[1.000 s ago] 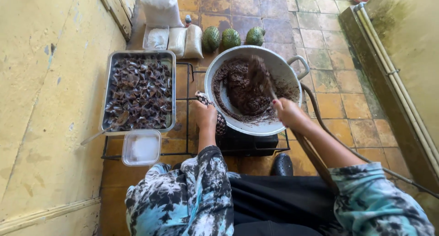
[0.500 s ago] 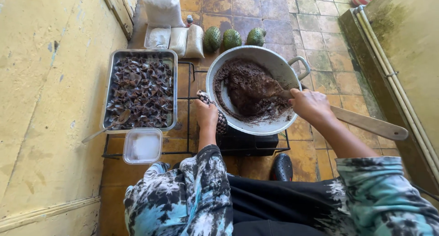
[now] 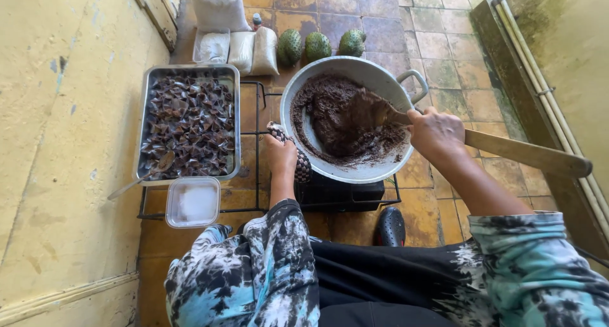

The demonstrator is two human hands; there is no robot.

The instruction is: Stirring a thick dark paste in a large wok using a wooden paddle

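Right hand: the right hand (image 3: 436,131), right of the frame's centre, was clenched round the shaft of a long wooden paddle (image 3: 507,150), knuckles up.
Paddle: its handle ran off toward the right edge of the frame, and its blade end lay buried in the dark brown paste (image 3: 342,121).
Left hand: the left hand (image 3: 280,154), just left of centre, gripped a patterned cloth (image 3: 301,165) pressed against the near left rim of the pan.
Pan: a large grey metal pan (image 3: 355,173) with a loop handle on its upper right side sat at the centre of the frame, tilted a little toward the person, on a black wire stand (image 3: 254,208).
Paste: it filled most of the pan's bottom, smeared up the left wall.
Tray: a rectangular metal tray (image 3: 144,127), left of the pan on the same stand, held many small dark wrapped pieces (image 3: 190,127); a spoon (image 3: 143,176) rested at its lower left corner.
Tub: a small clear plastic tub (image 3: 192,202) with something white in it stood just below the tray.
Upper frame: three green knobbly fruits (image 3: 317,46) lay on the tiled floor (image 3: 438,45) above the pan, with pale filled bags (image 3: 247,51) just left of them.
Lower frame: patterned sleeves and a black shoe (image 3: 390,227) showed.
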